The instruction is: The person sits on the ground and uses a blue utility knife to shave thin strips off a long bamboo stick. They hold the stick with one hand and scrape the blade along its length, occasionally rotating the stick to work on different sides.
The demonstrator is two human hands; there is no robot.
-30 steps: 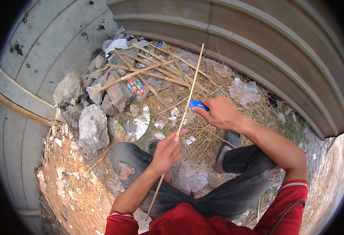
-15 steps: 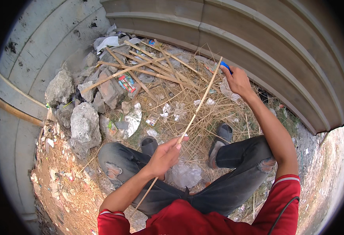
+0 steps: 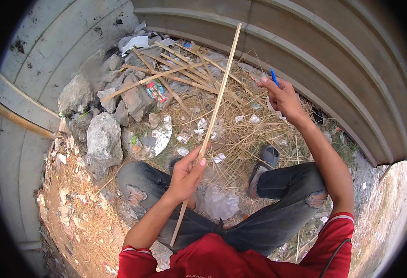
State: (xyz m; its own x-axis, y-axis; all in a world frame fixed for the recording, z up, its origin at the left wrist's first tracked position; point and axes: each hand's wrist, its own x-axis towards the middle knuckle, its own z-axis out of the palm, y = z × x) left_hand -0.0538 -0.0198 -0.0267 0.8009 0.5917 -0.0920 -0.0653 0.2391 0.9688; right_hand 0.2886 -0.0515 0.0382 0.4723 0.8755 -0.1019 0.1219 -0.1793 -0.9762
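My left hand [image 3: 187,173] is closed around a long, pale bamboo stick [image 3: 221,95]. The stick slants up and away from my lap, its far end rising in front of the metal sheeting. At the right, my right hand [image 3: 284,99] is closed on a slim blue tool [image 3: 274,78] that looks like a cutter; no blade can be made out. The tool is apart from the stick. Farther off, several similar bamboo sticks [image 3: 141,84] lie crossed in a loose pile.
Rough rocks [image 3: 104,139] stand left of the pile. Corrugated metal sheeting [image 3: 314,55] closes off the back and right; a pale wall [image 3: 32,97] curves along the left. Thin shavings, paper scraps and a clear plastic bag [image 3: 221,204] litter the ground around my feet.
The stick's far end has swung up and leftward, away from the blue tool. My left hand has moved slightly up and left. My right hand has turned, showing more of the tool.
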